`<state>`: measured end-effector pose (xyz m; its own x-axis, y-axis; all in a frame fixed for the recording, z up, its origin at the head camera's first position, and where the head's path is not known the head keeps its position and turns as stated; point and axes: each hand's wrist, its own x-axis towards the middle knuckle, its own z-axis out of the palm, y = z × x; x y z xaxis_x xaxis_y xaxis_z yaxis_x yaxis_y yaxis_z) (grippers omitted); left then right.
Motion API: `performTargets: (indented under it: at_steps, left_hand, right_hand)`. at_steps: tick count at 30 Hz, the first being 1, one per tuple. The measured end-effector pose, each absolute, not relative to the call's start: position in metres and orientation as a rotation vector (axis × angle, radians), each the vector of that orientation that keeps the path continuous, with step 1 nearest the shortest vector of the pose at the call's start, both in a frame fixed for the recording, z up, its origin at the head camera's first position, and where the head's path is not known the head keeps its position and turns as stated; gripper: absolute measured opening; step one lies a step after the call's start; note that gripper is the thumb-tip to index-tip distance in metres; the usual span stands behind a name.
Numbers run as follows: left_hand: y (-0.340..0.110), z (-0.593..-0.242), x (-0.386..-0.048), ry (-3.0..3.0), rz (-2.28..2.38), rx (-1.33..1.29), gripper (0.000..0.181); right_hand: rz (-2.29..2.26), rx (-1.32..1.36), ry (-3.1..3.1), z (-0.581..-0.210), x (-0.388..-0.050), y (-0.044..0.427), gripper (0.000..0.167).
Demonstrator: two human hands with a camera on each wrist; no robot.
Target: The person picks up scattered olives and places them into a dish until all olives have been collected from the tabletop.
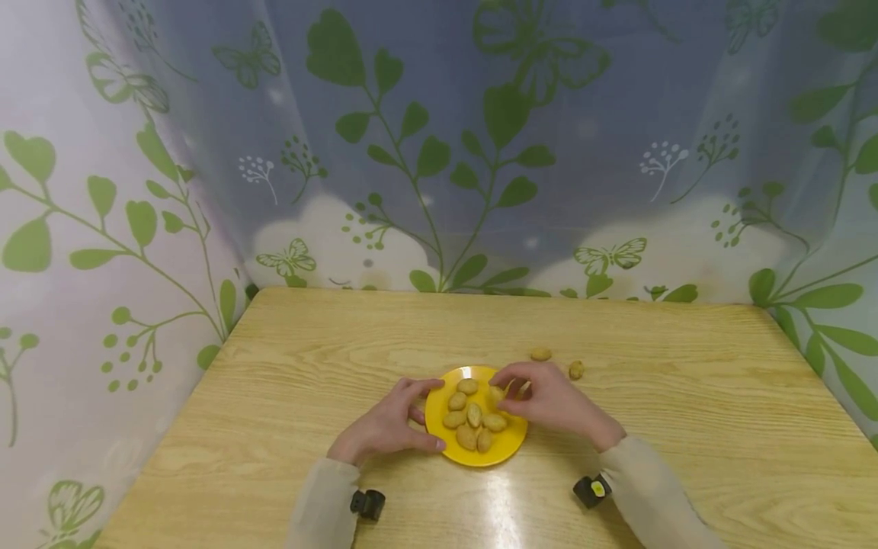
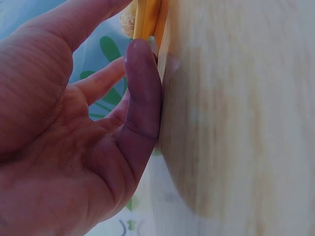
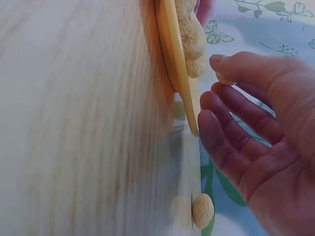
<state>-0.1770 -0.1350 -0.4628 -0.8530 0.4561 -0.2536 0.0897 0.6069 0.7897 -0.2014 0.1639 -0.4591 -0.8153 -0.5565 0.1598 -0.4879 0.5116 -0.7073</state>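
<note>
A round yellow plate (image 1: 504,450) on the table holds several tan, wrinkled oval walnuts (image 1: 474,415). My left hand (image 1: 387,427) grips the plate's left rim, thumb at the near side and fingers at the far side. In the left wrist view, the left hand's little finger (image 2: 142,93) lies along the tabletop. Over the plate's right part, my right hand (image 1: 545,396) pinches one walnut (image 3: 225,79) between thumb and index finger. The other fingers of the right hand are loosely bent beside the plate's edge in the right wrist view.
Two loose walnuts lie beyond the right hand: one walnut (image 1: 541,354) and, farther right, another walnut (image 1: 576,370). The wooden table (image 1: 274,366) meets a leaf-patterned curtain (image 1: 439,175) at its back. Both wrists carry small black devices (image 1: 591,490).
</note>
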Motion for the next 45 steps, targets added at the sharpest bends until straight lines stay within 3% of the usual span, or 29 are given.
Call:
performTargets:
  at_steps: [45]
  left_hand:
    - [-0.136,-0.465,-0.177,2.395,1.163,0.439,0.086]
  right_hand:
    - [-1.102,-0.833,2.543,-0.460,-0.208,0.141,0.025]
